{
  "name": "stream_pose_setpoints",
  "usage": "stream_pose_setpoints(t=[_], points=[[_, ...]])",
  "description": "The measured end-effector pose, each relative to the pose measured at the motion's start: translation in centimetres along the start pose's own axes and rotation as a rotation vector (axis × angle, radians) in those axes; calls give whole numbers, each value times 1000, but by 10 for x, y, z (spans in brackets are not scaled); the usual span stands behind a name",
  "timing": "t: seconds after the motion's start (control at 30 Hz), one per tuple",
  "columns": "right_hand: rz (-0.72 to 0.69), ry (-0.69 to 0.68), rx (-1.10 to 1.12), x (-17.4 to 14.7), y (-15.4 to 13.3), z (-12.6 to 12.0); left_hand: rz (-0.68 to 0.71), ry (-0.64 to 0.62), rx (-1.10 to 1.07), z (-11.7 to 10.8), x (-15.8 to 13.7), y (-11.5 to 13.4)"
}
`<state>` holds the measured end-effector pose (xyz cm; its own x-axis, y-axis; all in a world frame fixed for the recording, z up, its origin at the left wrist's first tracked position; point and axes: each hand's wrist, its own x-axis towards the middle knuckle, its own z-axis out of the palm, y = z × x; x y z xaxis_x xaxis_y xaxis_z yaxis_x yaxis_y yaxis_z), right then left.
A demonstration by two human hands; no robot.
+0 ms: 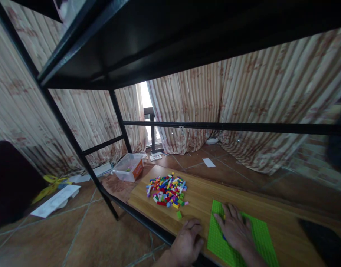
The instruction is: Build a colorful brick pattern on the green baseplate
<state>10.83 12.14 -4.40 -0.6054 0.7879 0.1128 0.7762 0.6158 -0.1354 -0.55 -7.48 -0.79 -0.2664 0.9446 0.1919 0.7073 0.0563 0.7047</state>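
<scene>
My right hand (235, 225) lies over a bright green studded baseplate (263, 237), fingers stretched out and spread. A bit of a blue brick (224, 237) shows beside that palm, and a small yellow piece (224, 216) peeks out near the fingers. At the front edge of the wooden board my left hand (187, 239) rests with loosely bent fingers, the thumb apart from them, and nothing visible in its grasp. Just beyond it lies a single lime green brick (179, 214). A heap of mixed coloured toy bricks (167, 189) is spread farther off to the left.
The wooden board (203, 189) sits on a black metal bed frame (89, 171), with a dark bunk (170, 48) overhead. A clear plastic bin (128, 168) stands beyond the heap. A dark flat object (323, 237) lies right. Papers (57, 200) and curtains (187, 107) are around.
</scene>
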Motion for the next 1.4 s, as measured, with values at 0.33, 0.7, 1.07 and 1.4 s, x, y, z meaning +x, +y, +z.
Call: stream_pose_setpoints(t=[0.33,0.7,1.07,1.4], points=[[22,-17,42,-3,-5,-13,17,-3,17,-2,1,2],[17,-36,21,-2,-4,-17,2,-29,27,-1,4,-2],[-18,-57,65,22,-12,-16,-30,174,48,-27,4,-8],[-37,18,45,21,-9,-11,-408,563,330,-132,51,-90]])
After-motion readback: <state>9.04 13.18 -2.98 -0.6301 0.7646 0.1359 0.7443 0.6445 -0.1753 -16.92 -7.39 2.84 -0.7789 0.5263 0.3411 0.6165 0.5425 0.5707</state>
